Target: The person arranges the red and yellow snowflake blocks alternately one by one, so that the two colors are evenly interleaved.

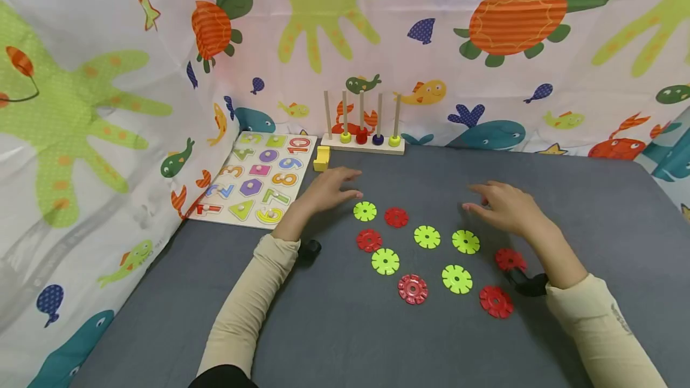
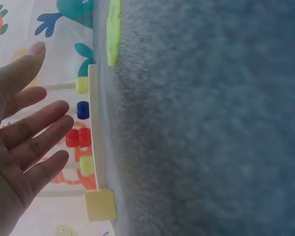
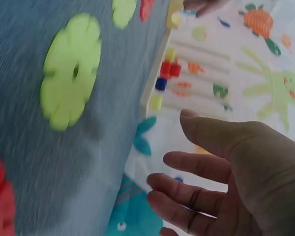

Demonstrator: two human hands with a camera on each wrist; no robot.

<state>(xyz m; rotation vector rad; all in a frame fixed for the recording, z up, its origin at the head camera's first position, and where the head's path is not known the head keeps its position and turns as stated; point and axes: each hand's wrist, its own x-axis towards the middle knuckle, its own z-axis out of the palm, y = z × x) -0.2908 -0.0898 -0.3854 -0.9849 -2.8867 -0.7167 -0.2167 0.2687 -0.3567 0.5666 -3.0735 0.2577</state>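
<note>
Green discs (image 1: pixel 427 236), red discs (image 1: pixel 412 289): five each, spread flat on the bench (image 1: pixel 334 328), presumably for easy picking.
Left hand (image 1: pixel 330 189): fingers extended, empty, near the farthest green disc.
Right hand (image 1: pixel 507 208): fingers slightly bent, relaxed, empty, beyond the right-side discs.
Rack (image 1: pixel 362 145), puzzle (image 1: pixel 264 178): set farther back, presumably to leave working room.

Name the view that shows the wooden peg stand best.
The head view: the wooden peg stand appears whole, all five pegs distinct. Left wrist shows it sideways, partly behind the left hand; right wrist shows it slanted and blurred.
</note>
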